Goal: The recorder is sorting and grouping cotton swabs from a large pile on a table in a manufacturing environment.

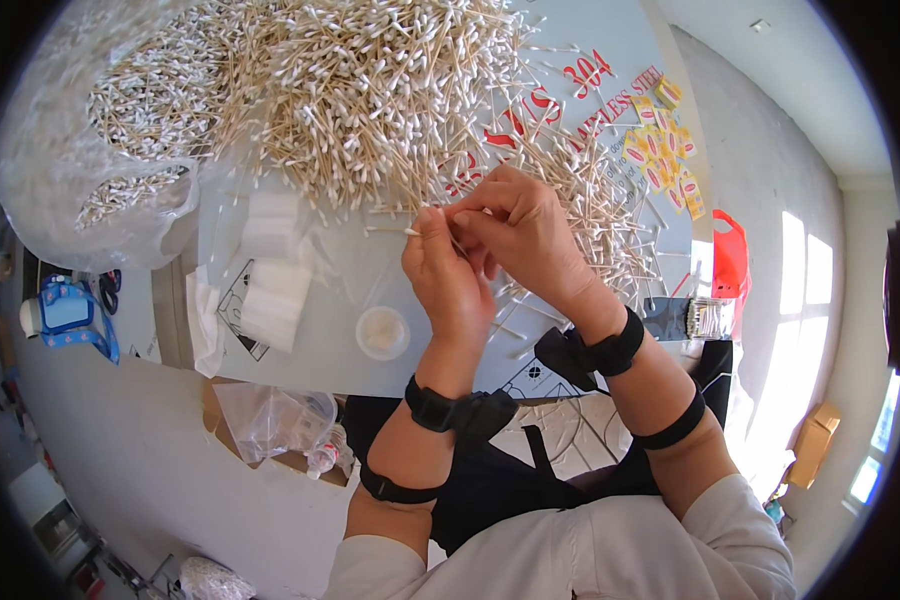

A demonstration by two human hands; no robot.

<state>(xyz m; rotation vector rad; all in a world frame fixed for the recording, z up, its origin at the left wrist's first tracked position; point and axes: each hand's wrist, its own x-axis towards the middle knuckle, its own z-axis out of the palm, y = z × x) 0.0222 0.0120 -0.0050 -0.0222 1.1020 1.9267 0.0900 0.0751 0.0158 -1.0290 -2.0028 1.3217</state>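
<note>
Both of my hands are together over the table, near the front of a large heap of cotton swabs (370, 90). My left hand (445, 275) is closed, palm partly up, with a cotton swab (390, 231) sticking out to the left past the thumb. Close against its fingertips, my right hand (530, 225) is pinched, and what lies between its fingers is hidden. Looser cotton swabs (620, 240) spread over the table to the right of my right hand. A small round white-and-clear container (382, 332) stands left of my left wrist.
A clear plastic bag (40, 190) with swabs lies at the left. Stacked clear plastic packs (273, 305) are nearer me. Yellow-and-white small packets (660, 150) lie at the right edge, by a red bag (730, 255). A cardboard box (220, 425) with plastic bags sits below the table edge.
</note>
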